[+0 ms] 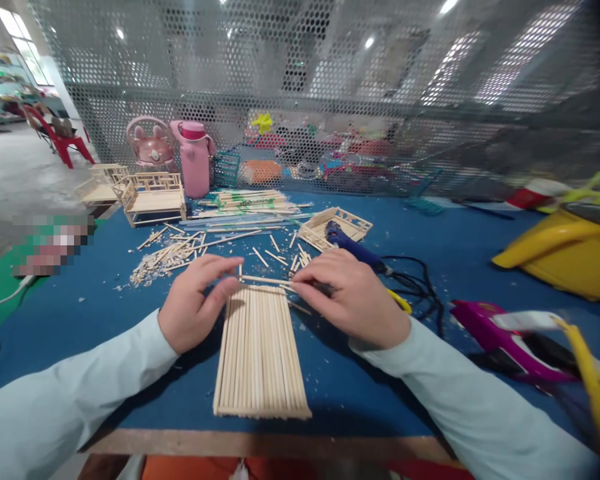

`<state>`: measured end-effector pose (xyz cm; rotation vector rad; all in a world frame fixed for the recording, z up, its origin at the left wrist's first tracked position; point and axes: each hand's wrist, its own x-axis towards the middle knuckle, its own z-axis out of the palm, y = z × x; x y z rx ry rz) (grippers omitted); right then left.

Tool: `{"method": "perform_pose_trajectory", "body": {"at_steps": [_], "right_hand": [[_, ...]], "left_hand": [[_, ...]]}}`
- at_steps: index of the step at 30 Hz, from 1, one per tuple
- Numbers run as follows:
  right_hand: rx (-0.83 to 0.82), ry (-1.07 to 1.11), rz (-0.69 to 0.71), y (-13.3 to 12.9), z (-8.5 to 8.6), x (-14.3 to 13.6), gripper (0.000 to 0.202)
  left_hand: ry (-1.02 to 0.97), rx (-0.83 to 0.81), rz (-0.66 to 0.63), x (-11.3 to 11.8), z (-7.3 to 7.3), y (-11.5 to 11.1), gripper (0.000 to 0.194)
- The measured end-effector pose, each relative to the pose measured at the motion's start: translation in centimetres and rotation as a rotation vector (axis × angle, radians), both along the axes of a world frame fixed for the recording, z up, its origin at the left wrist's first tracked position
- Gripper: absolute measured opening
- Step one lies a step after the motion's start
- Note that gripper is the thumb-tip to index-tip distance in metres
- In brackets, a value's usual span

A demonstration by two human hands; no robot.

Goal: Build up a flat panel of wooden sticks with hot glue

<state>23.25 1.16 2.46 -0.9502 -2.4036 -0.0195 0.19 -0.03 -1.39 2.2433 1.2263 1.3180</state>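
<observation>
A flat panel of wooden sticks (pixel 260 353) laid side by side lies in front of me, with crosspieces at its near and far ends. My left hand (pixel 195 303) is at its far left corner, thumb and forefinger about a short upright stick (pixel 240 272). Between the thumb and fingers of my right hand (pixel 353 297) is a thin wooden stick (pixel 266 280), running left just above the panel's far edge. Something dark with a yellow end (pixel 401 301) lies partly hidden under my right hand. Beyond that hand, a blue-handled tool (pixel 353 247) rests against a small stick frame (pixel 325 223).
Loose sticks and scraps (pixel 167 260) litter the blue tabletop (pixel 130 387). Miniature stick furniture (pixel 155 199), a pink bottle (pixel 195 160) and stick bundles (pixel 253 200) stand behind. Right are a black cable (pixel 427 287), a magenta tool (pixel 515 340) and a yellow container (pixel 570 250). A perforated metal screen (pixel 290 73) rises behind.
</observation>
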Motion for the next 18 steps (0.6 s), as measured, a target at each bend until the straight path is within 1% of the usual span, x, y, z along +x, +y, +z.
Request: {"method": "perform_pose_trajectory", "body": {"at_steps": [2, 4, 6, 9, 12, 18], "right_hand": [[-0.062, -0.023, -0.025, 0.6, -0.2, 0.5, 0.015], [-0.104, -0.056, -0.025, 1.0, -0.5, 0.7, 0.016], [-0.114, -0.071, -0.028, 1.2, -0.8, 0.7, 0.017], [-0.115, -0.066, -0.042, 1.2, -1.1, 0.4, 0.018], [-0.121, -0.060, -0.042, 1.0, -1.1, 0.0, 0.018], [-0.131, -0.085, -0.040, 0.9, -1.2, -0.4, 0.018]], "left_hand": [[-0.100, -0.122, 0.058, -0.3, -0.2, 0.5, 0.030], [-0.207, -0.263, 0.074, -0.5, -0.6, 1.1, 0.030], [-0.293, -0.386, 0.049, -0.6, -1.0, 1.5, 0.030], [-0.358, -0.498, -0.003, -0.4, -1.4, 1.6, 0.030], [-0.368, -0.533, -0.031, -0.2, -1.5, 1.4, 0.032], [-0.307, -0.500, -0.048, -0.3, -1.5, 1.2, 0.031]]}}
